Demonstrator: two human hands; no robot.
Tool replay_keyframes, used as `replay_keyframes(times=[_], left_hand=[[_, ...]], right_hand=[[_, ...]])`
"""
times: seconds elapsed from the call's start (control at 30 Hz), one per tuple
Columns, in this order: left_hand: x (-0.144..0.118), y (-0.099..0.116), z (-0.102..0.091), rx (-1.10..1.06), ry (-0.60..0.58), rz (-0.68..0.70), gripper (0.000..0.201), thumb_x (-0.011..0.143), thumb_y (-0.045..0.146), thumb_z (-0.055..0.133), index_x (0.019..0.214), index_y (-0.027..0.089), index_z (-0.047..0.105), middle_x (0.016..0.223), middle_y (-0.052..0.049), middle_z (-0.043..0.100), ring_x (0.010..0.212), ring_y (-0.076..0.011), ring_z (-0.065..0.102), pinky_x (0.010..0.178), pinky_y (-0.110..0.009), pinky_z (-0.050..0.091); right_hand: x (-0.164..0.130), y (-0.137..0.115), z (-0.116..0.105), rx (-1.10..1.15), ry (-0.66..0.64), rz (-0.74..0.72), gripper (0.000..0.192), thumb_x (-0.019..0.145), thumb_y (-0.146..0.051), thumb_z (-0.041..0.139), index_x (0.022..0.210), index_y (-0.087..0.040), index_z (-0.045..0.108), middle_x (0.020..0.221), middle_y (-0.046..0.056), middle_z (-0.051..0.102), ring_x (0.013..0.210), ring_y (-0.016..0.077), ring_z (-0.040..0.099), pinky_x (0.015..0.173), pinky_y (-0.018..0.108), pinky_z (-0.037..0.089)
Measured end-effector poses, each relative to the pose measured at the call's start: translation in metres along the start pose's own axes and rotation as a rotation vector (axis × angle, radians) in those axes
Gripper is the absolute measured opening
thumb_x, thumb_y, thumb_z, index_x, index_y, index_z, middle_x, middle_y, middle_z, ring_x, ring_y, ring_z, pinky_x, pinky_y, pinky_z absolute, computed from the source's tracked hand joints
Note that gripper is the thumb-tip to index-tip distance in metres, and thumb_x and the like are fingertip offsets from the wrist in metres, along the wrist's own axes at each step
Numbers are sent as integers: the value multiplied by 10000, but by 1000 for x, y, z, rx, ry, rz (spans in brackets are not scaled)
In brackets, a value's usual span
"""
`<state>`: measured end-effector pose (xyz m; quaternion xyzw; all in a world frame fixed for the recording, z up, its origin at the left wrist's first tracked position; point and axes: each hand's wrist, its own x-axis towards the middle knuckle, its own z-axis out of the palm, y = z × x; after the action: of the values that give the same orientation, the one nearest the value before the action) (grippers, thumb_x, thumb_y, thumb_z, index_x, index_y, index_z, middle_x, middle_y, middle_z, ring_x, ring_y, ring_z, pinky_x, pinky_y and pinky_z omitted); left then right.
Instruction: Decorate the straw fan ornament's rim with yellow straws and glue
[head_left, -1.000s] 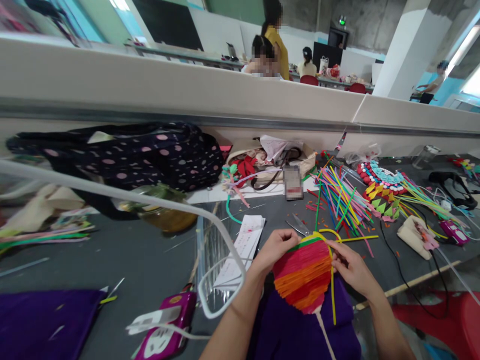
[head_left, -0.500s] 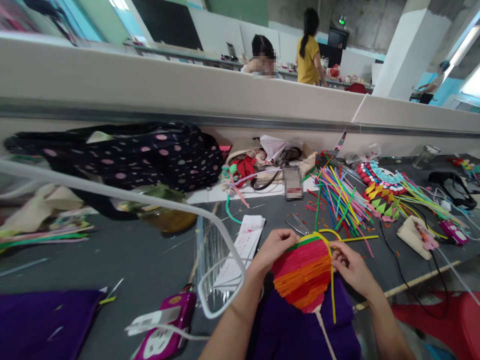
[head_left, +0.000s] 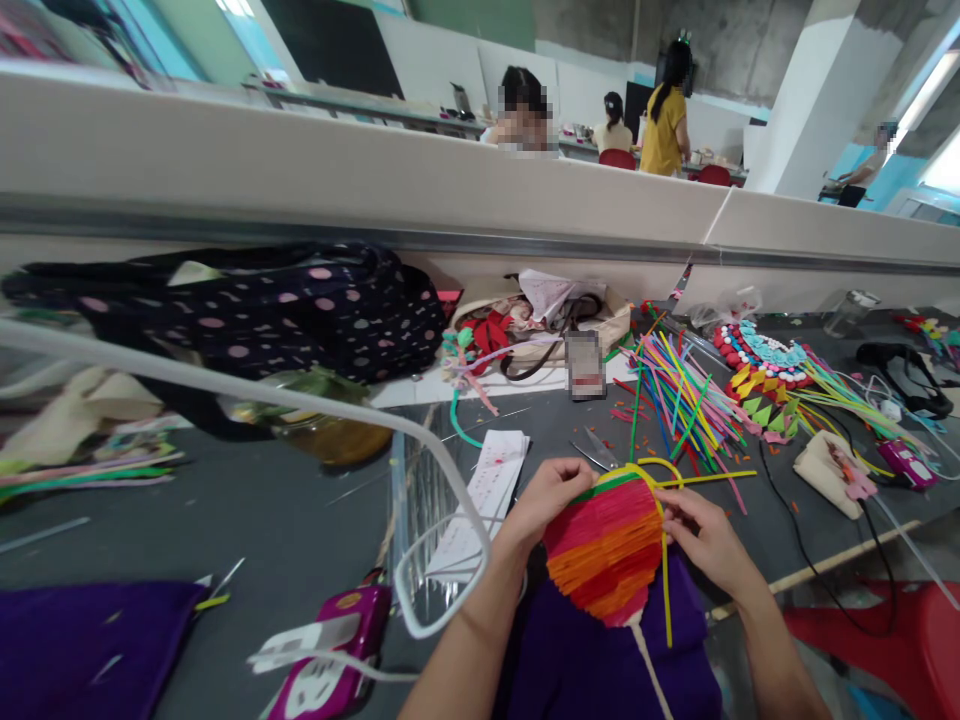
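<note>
A round hand fan (head_left: 600,545) with pink, orange, red and green stripes and a pale thin handle (head_left: 651,665) is held low in front of me. At its upper left edge my left hand (head_left: 555,497) is closed, thumb and fingers pinching the rim. My right hand (head_left: 697,525) pinches a yellow pipe cleaner (head_left: 667,600) against the right rim. The yellow strip runs along the top edge, loops above it, and has loose ends pointing right and down. Scissors (head_left: 598,450) lie just beyond the fan. Purple cloth (head_left: 555,650) is beneath it.
Colourful pipe cleaners (head_left: 690,400) are heaped beyond my right hand. A white lamp-like arm (head_left: 300,395) crosses the left side, near folded paper (head_left: 487,490) and a magenta box (head_left: 337,650). A dotted bag (head_left: 300,310) and glass jar (head_left: 330,430) stand behind. People are beyond the partition (head_left: 450,185).
Both hands stay nearly in place on the fan, with the right fingers shifting slightly at the rim. In the background, the person in yellow has moved right, revealing a seated person.
</note>
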<state>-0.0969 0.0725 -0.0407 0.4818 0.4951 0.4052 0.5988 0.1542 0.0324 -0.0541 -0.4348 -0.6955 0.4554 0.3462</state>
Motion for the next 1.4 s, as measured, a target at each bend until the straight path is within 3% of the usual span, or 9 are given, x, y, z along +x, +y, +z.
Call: replay_keyframes(times=[0.3,0.7,0.93,1.4], left_hand=[[0,-1,-1,19,21,-32,312,640,423,628,534,173,473,550,35,469,506,-89,374,512,-216,266],[0,2,1,10,14,-24,300,638,404,631,524,169,483,562,31,493,516,-91,390,511,-211,281],[0,-3,-2,21,25,1,255,662,368,608,538,161,525,570,27,511,522,-92,400,515,-209,301],[-2,-2,-2,-10,20,-18,254,673,360,622,547,155,541,541,41,489,502,-86,381,513,-211,270]], right_hand=[[-1,4,2,-13,37,43,282,848,-196,544,1122,-223,609,855,12,606,690,130,582,665,262,502],[-1,3,1,-7,39,4,278,859,-212,532,1110,-235,649,910,42,609,780,153,593,639,253,529],[-1,7,4,-8,71,33,286,839,-183,547,1111,-224,625,867,20,619,689,131,589,655,265,510],[-1,3,3,12,54,25,282,850,-185,542,1101,-240,656,914,38,609,765,150,595,639,251,521]])
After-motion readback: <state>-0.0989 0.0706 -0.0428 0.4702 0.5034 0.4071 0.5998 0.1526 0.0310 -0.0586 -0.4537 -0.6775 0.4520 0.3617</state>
